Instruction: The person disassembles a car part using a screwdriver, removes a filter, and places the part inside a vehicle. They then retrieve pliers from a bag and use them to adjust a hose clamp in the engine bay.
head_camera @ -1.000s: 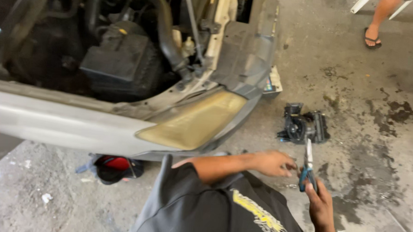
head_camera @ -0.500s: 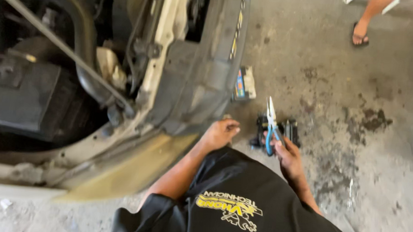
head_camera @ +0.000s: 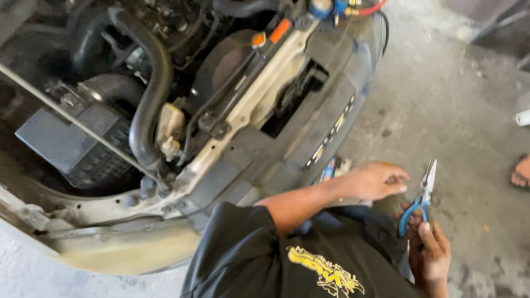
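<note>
Gripping blue-handled pliers, R hand

The left arm reaches out from a short black sleeve, bent a little at the elbow, bare from there to the wrist. The left hand is held flat, palm down, with the fingers curled in a bit at the tips. The right hand is lower and close to the body, seen from the back. Its fingers are wrapped shut around the blue handles of the pliers, and the thumb points up along them. The two hands are near each other but do not touch.
</note>
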